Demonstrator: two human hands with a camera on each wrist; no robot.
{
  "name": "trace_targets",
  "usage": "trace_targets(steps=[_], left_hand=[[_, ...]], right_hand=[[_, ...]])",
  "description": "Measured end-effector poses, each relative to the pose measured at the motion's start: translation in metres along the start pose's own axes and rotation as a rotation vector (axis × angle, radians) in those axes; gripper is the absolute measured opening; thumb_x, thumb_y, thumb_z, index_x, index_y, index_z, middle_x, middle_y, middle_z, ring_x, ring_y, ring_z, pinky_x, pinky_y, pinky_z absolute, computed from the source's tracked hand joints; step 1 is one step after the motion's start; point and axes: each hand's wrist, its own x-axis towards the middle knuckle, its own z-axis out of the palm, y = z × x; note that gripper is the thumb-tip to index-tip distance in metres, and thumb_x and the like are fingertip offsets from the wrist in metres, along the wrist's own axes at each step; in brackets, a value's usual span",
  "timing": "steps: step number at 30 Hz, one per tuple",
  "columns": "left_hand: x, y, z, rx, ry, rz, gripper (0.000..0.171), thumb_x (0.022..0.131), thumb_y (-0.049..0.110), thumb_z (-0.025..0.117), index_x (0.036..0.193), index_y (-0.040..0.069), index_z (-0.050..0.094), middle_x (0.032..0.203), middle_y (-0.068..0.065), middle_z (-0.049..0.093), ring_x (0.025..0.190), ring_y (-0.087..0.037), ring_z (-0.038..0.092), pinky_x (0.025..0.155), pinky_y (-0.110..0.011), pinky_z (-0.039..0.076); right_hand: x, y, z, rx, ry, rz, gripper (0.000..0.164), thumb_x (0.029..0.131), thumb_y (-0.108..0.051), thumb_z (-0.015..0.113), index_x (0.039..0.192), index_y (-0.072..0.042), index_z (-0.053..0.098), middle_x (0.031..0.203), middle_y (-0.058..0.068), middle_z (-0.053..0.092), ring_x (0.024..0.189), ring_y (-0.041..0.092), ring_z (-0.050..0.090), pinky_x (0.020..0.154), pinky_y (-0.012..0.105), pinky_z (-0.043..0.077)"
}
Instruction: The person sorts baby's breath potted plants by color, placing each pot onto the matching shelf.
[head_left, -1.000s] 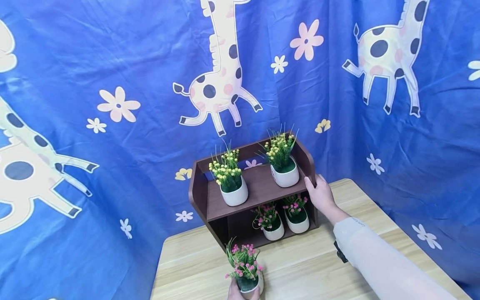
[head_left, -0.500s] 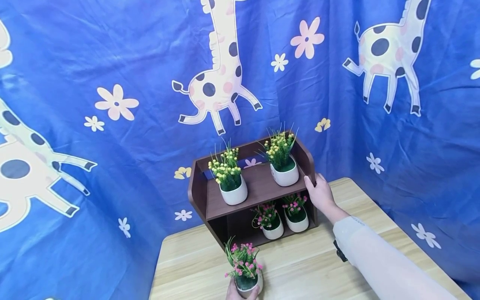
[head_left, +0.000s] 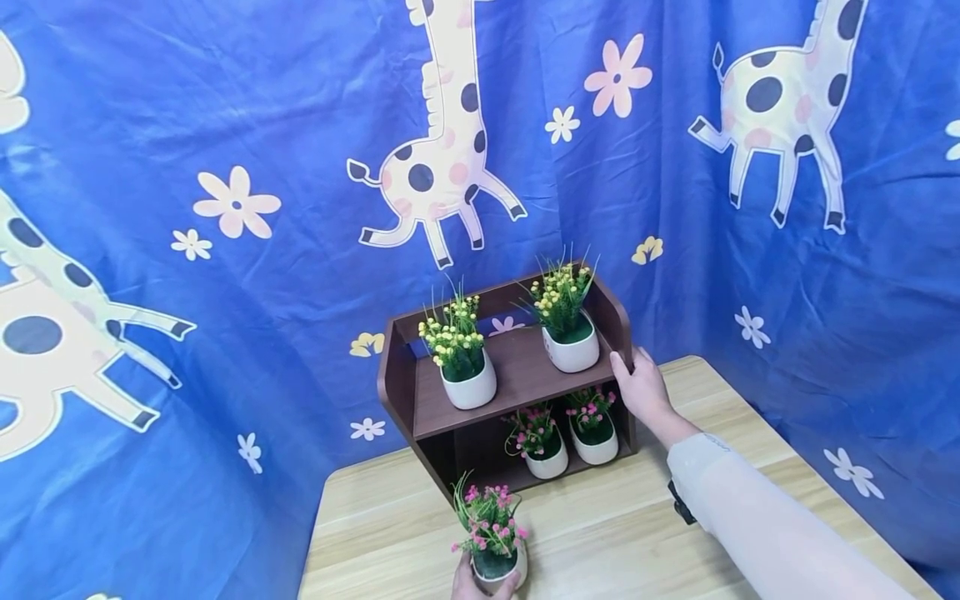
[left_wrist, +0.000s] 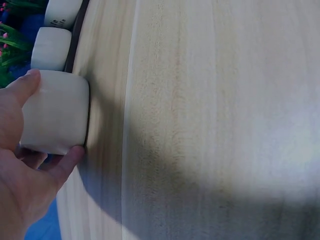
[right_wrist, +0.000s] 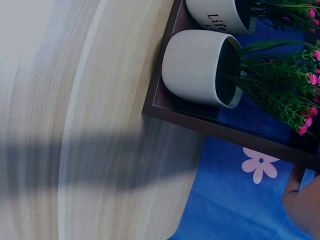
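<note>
My left hand (head_left: 465, 583) holds a white pot of pink artificial flowers (head_left: 491, 529) in front of a dark brown two-tier shelf (head_left: 517, 371). In the left wrist view, thumb and fingers grip opposite sides of that pot (left_wrist: 57, 112), low over the table. My right hand (head_left: 643, 390) grips the shelf's right side panel, thumb at its front edge. The right wrist view shows only part of this hand (right_wrist: 302, 202), against the panel. Two pink-flowered pots, one left (head_left: 547, 458) and one right (head_left: 596, 442), stand on the lower tier, toward its right end.
On the top tier stand two yellow-flowered white pots, one left (head_left: 468, 387) and one right (head_left: 573, 346). The shelf rests on a light wooden table (head_left: 600, 533). A blue curtain (head_left: 300, 333) with giraffes hangs close behind and along both sides.
</note>
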Motion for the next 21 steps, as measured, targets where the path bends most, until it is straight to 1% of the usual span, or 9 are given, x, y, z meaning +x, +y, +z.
trace_targets(steps=[4,6,12,17,21], left_hand=[[-0.0001,0.0021,-0.0007,-0.016,-0.005,-0.007,0.100,0.062,0.044,0.091,0.135,-0.010,0.049,0.119,-0.024,0.065,0.103,-0.032,0.067,0.087,-0.043,0.057],[-0.0003,0.0031,-0.0009,-0.027,-0.003,-0.002,0.099,0.062,0.043,0.091,0.134,-0.010,0.049,0.118,-0.024,0.065,0.102,-0.032,0.067,0.086,-0.043,0.057],[0.0015,0.0040,-0.0032,-0.048,-0.008,0.027,0.098,0.062,0.042,0.091,0.134,-0.011,0.049,0.119,-0.025,0.065,0.106,-0.036,0.067,0.091,-0.050,0.056],[0.0050,0.0008,-0.0029,-0.050,-0.006,0.068,0.097,0.060,0.041,0.092,0.131,-0.011,0.051,0.118,-0.024,0.065,0.106,-0.036,0.067,0.091,-0.052,0.056],[0.0069,-0.0002,-0.0043,-0.050,-0.009,0.066,0.098,0.061,0.041,0.092,0.133,-0.012,0.050,0.119,-0.026,0.064,0.107,-0.038,0.066,0.092,-0.053,0.056]], right_hand=[[-0.0003,0.0001,-0.0004,0.008,-0.005,0.005,0.033,0.103,-0.042,0.052,0.105,-0.010,0.061,0.109,0.015,0.061,0.106,0.038,0.059,0.095,0.055,0.047],[-0.0002,0.0006,-0.0003,0.007,-0.007,0.008,0.034,0.103,-0.043,0.052,0.106,-0.011,0.062,0.110,0.014,0.061,0.107,0.038,0.059,0.096,0.055,0.047],[0.0004,0.0026,0.0005,0.007,0.001,-0.004,0.033,0.103,-0.040,0.052,0.107,-0.009,0.062,0.108,0.016,0.061,0.107,0.039,0.059,0.095,0.055,0.047],[0.0010,0.0019,0.0002,0.016,0.005,-0.014,0.031,0.102,-0.039,0.054,0.107,-0.009,0.063,0.107,0.016,0.062,0.106,0.040,0.060,0.094,0.056,0.048],[0.0006,0.0018,0.0001,0.013,0.004,-0.016,0.033,0.102,-0.040,0.053,0.106,-0.009,0.063,0.108,0.016,0.062,0.106,0.040,0.060,0.094,0.056,0.048]])
